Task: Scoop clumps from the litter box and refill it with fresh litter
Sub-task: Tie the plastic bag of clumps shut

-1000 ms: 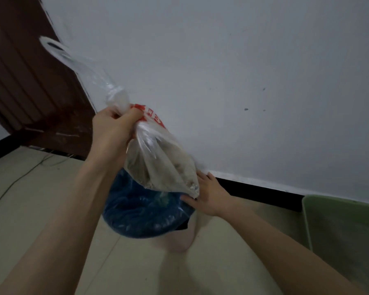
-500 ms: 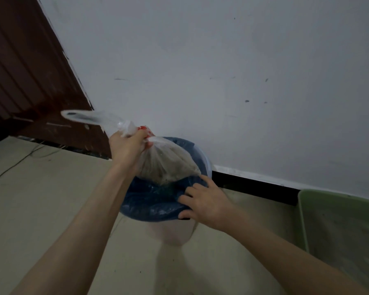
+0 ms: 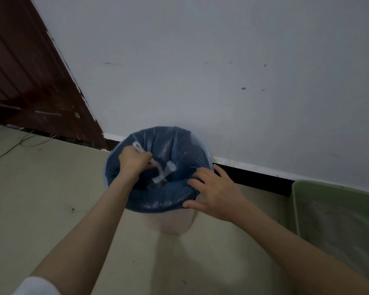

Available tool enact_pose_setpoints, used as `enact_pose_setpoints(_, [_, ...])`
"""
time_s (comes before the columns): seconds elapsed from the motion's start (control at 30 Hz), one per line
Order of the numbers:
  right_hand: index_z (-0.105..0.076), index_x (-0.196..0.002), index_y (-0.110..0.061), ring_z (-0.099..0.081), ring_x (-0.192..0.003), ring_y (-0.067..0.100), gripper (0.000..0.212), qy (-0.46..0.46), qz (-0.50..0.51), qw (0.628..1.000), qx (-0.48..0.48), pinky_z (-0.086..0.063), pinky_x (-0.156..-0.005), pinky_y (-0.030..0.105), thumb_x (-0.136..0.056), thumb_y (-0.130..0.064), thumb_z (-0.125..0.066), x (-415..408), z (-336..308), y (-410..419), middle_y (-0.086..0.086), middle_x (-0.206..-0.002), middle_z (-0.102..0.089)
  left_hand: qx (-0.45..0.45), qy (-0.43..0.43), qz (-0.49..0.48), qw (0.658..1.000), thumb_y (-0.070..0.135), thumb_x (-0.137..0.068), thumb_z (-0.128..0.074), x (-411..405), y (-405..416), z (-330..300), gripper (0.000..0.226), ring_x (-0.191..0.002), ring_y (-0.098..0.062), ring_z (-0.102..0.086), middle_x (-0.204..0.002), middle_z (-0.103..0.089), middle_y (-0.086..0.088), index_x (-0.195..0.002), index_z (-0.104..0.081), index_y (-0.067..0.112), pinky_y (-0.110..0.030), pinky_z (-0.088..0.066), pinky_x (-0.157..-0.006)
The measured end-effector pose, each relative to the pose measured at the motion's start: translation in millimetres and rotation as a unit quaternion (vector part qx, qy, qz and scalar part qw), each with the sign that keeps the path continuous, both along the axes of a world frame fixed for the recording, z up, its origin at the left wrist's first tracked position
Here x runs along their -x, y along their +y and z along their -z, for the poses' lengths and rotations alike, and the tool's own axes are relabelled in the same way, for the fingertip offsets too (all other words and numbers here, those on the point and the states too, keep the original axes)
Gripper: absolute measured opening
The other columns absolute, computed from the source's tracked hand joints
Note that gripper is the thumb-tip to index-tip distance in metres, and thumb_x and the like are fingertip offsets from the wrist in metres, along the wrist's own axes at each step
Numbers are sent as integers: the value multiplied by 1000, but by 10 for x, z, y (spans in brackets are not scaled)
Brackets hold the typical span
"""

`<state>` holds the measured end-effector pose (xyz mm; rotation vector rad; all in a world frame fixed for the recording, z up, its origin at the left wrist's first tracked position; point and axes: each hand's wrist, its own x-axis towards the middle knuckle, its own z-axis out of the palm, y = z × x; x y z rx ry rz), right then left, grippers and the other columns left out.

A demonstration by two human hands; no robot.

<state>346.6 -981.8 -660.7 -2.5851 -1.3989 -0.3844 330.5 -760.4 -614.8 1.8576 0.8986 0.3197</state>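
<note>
While the left hand (image 3: 134, 161) grips a blurred, seemingly sunken bag (image 3: 163, 172), the right hand (image 3: 213, 192) rests spread on the bin rim (image 3: 158, 206).

Blue liner (image 3: 168, 201) in white bin (image 3: 175, 222), pale green litter box (image 3: 307, 188), clear bag (image 3: 163, 171)

- I can read no text, label, brand or number anywhere around my hands.
- The clear bag's (image 3: 162, 170) handles below my left grip show no readable print.
</note>
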Motion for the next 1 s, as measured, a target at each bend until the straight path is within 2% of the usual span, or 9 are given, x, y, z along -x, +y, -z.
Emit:
enact_pose_setpoints(0.17, [-67,-103,-22,-62,-108,19,58,13,-1,1000,24,-44,-99,47,-82,-65,-35,10,21,-3,-3,-101,-67,6,-25,102,994,1,-81,-67,-36,-57,-267,14,-66,-22,-66,-73,-66,-16,-68,-63,3,-26,-59,-62])
enact_pose_setpoints(0.33, [-65,-115,-23,-58,-118,20,56,10,29,999,22,-45,-96,53,-83,-58,-34,52,18,-101,2,-119,-65,-158,-27,235,959,22,-89,-59,197,-321,-142,8,-83,-12,-62,-88,-66,2,-93,-63,17,-25,-52,-75])
enact_pose_setpoints(0.47, [-61,-121,-23,-58,-118,23,57,0,74,997,26,-46,-96,51,-82,-55,-33,74,-82,-411,4,-124,-62,-279,-94,306,905,24,-91,-55,320,-681,-179,26,-93,-7,-56,-105,-60,5,-117,-57,19,-24,-47,-83])
enact_pose_setpoints(0.53, [-58,-124,-22,-57,-119,25,58,6,102,994,29,-45,-97,52,-81,-53,-36,87,-114,-659,5,-126,-61,-342,-117,351,864,24,-92,-52,346,-906,-212,33,-104,-9,-52,-115,-56,4,-125,-52,19,-24,-44,-87])
enact_pose_setpoints(0.63, [-48,-135,-22,-46,-130,26,60,24,145,987,60,-34,-106,53,-84,-54,-39,171,-106,-1114,6,-138,-51,-411,-134,400,808,24,-93,-52,387,-1319,-184,39,-113,-14,-48,-126,-53,0,-131,-48,17,-26,-42,-89])
enact_pose_setpoints(0.73, [-38,-142,-25,-32,-139,25,68,65,193,976,83,-20,-112,52,-85,-59,-24,334,-70,-1623,5,-149,-37,-437,-134,450,767,29,-92,-47,436,-1760,12,43,-115,-20,-50,-126,-54,-6,-132,-48,13,-31,-42,-95])
enact_pose_setpoints(0.87, [-55,-129,-23,-55,-121,25,64,106,266,950,125,-41,-98,53,-81,-55,-27,687,122,-2313,6,-130,-59,-421,-84,545,720,40,-88,-37,569,-2375,486,53,-119,-26,-50,-130,-53,-10,-132,-48,14,-34,-39,-99])
enact_pose_setpoints(0.93, [-55,-129,-22,-55,-121,26,66,159,295,933,129,-41,-98,53,-79,-55,-26,919,296,-2645,6,-130,-58,-423,-68,589,685,41,-87,-35,703,-2710,754,54,-120,-30,-51,-131,-52,-13,-132,-48,13,-40,-40,-100])
enact_pose_setpoints(1.0, [-54,-130,-22,-53,-123,26,71,197,311,922,125,-39,-100,53,-76,-57,-23,1174,515,-2947,5,-132,-56,-422,-16,636,646,46,-91,-29,866,-3031,1004,58,-135,-29,-33,-145,-37,-11,-141,-35,18,-39,-25,-111])
